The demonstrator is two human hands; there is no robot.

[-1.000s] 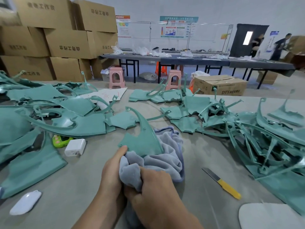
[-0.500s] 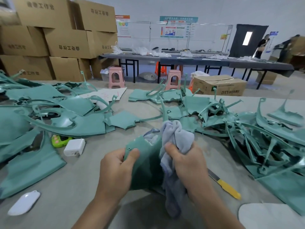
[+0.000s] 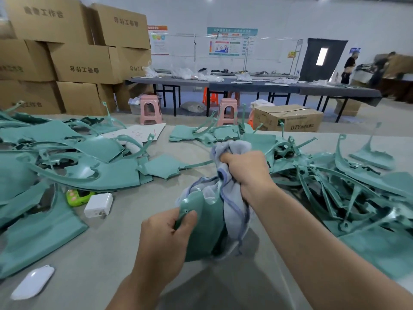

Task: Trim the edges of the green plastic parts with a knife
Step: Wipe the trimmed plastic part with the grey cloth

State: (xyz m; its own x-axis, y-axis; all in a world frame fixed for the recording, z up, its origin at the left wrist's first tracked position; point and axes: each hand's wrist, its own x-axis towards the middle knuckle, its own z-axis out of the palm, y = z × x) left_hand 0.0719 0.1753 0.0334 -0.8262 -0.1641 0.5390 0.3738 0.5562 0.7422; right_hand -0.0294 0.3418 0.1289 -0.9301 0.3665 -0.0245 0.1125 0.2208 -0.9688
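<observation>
Here we hold one curved green plastic part (image 3: 202,224) up over the grey table (image 3: 107,253). Our left hand (image 3: 165,233) pinches its near edge with thumb and curled fingers. Our right hand (image 3: 245,171) squeezes a soft pale blue cloth (image 3: 232,204) against the part's far side. Left of the part lie a white charger block (image 3: 98,205) and more green pieces (image 3: 67,157).

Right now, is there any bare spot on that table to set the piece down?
Yes: bare table between the white charger, white oval case and left hand. Green parts crowd the left pile and right pile.
</observation>
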